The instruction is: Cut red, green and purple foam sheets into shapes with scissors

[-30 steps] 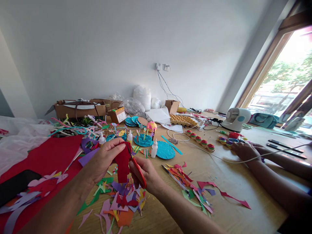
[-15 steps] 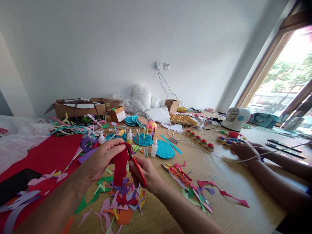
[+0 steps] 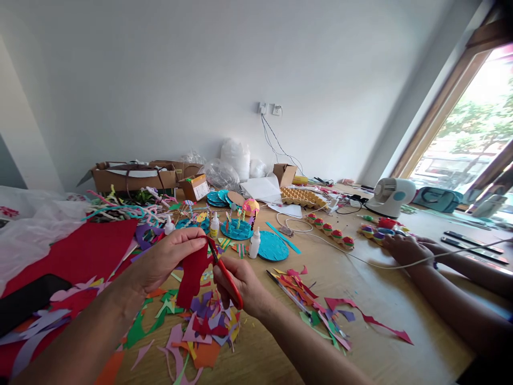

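Above the scraps (image 3: 206, 334), the left hand (image 3: 172, 254) pinches the red paper (image 3: 191, 280) near its top, the rest hanging below the fingers; that hand should probably feed and turn the paper, staying clear of the cut. At the paper's upper right are the scissors (image 3: 230, 283), tips close to the left fingertips; the right hand (image 3: 246, 283), wrapped around the handles, would best snip short and steady.
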The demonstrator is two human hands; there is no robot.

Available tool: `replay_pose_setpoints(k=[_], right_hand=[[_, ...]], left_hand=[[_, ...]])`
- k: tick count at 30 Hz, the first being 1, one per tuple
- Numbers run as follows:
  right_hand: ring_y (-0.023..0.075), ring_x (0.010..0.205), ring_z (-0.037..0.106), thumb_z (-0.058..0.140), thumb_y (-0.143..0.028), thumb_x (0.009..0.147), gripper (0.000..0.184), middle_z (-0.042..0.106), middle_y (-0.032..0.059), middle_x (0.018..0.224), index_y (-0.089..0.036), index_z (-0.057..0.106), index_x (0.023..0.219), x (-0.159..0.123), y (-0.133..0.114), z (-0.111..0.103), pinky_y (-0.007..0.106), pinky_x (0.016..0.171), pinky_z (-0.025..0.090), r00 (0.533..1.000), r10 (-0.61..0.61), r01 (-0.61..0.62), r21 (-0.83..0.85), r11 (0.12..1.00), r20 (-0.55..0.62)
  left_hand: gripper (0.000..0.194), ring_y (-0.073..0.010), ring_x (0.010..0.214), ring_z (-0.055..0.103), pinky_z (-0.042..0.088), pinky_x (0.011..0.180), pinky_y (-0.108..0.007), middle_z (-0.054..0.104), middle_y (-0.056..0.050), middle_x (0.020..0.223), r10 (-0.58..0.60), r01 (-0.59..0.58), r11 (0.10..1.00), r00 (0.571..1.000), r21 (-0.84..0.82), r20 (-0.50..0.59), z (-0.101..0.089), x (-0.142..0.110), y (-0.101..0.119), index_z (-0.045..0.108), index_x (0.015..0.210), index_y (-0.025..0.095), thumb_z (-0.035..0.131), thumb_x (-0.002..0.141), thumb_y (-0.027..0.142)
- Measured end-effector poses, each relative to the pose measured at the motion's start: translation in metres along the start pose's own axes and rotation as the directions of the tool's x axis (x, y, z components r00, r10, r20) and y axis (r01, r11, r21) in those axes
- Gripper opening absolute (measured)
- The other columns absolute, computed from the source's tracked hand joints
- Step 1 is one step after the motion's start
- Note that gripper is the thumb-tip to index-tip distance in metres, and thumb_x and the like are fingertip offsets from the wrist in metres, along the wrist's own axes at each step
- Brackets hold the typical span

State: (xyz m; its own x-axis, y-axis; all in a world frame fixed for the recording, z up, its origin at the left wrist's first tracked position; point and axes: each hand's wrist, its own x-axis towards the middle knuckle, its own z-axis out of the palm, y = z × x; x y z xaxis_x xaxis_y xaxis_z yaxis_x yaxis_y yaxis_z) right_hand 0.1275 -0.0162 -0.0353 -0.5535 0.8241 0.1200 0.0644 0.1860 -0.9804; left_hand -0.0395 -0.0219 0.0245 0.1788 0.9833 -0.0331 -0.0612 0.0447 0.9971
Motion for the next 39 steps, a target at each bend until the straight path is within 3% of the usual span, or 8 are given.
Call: replay_pose_setpoints(k=[5,11,16,25,30,39], right_hand=[[0.0053,0.036,0.042,0.045,-0.04,0.085,0.031,0.042,-0.0066,0.049,-0.019,0.039,0.064,-0.001,-0.003,-0.001,0.015,0.034,0.032,1.0,-0.017,0.017,-0.015,1.0,0.017],[0.0052,0.035,0.041,0.045,-0.049,0.084,0.037,0.04,-0.0069,0.048,-0.019,0.039,0.063,-0.002,-0.004,-0.002,0.015,0.032,0.029,0.999,-0.009,0.009,0.002,1.0,0.036],[0.0059,0.035,0.043,0.045,-0.056,0.082,0.042,0.044,-0.006,0.048,-0.018,0.041,0.064,-0.002,-0.003,-0.003,0.015,0.031,0.03,0.998,0.016,-0.015,-0.018,1.0,0.062],[0.0065,0.036,0.044,0.046,-0.048,0.084,0.037,0.043,-0.0058,0.048,-0.018,0.042,0.064,-0.002,-0.002,-0.005,0.015,0.031,0.032,0.996,0.025,-0.02,-0.059,0.998,0.083],[0.0058,0.037,0.043,0.045,-0.045,0.085,0.036,0.042,-0.0056,0.048,-0.018,0.04,0.062,-0.002,-0.005,-0.007,0.016,0.034,0.03,0.995,0.004,0.012,-0.159,0.987,0.097],[0.0069,0.038,0.046,0.043,-0.041,0.087,0.032,0.045,-0.0051,0.049,-0.018,0.041,0.064,-0.003,-0.006,-0.007,0.016,0.035,0.031,0.993,0.0,0.025,-0.204,0.979,0.12]], left_hand=[[0.015,-0.0077,0.044,0.044,0.03,0.041,-0.017,0.052,0.006,0.052,-0.001,0.001,1.0,0.997,0.001,0.08,-0.002,0.0,0.001,0.058,0.065,0.02,0.069,0.066,0.03],[0.015,-0.0073,0.046,0.044,0.033,0.044,-0.016,0.053,0.006,0.056,-0.019,0.014,0.999,0.986,0.032,0.167,-0.007,0.0,0.0,0.057,0.066,0.02,0.064,0.072,0.032],[0.017,-0.0082,0.045,0.043,0.031,0.042,-0.017,0.052,0.005,0.056,-0.029,0.014,0.995,0.987,0.094,0.158,-0.011,0.001,0.0,0.057,0.067,0.02,0.064,0.071,0.035],[0.016,-0.0064,0.041,0.04,0.024,0.039,-0.017,0.049,0.007,0.05,-0.046,0.009,0.982,0.981,0.19,0.19,-0.017,-0.002,0.005,0.061,0.067,0.02,0.063,0.071,0.035],[0.014,-0.0076,0.047,0.045,0.032,0.045,-0.016,0.052,0.005,0.056,-0.046,0.01,0.983,0.98,0.182,0.196,-0.021,-0.001,0.004,0.062,0.071,0.019,0.064,0.072,0.033],[0.016,-0.0075,0.048,0.045,0.032,0.046,-0.017,0.051,0.005,0.058,-0.079,0.016,0.978,0.952,0.208,0.295,-0.025,0.0,0.004,0.057,0.067,0.018,0.061,0.074,0.032]])
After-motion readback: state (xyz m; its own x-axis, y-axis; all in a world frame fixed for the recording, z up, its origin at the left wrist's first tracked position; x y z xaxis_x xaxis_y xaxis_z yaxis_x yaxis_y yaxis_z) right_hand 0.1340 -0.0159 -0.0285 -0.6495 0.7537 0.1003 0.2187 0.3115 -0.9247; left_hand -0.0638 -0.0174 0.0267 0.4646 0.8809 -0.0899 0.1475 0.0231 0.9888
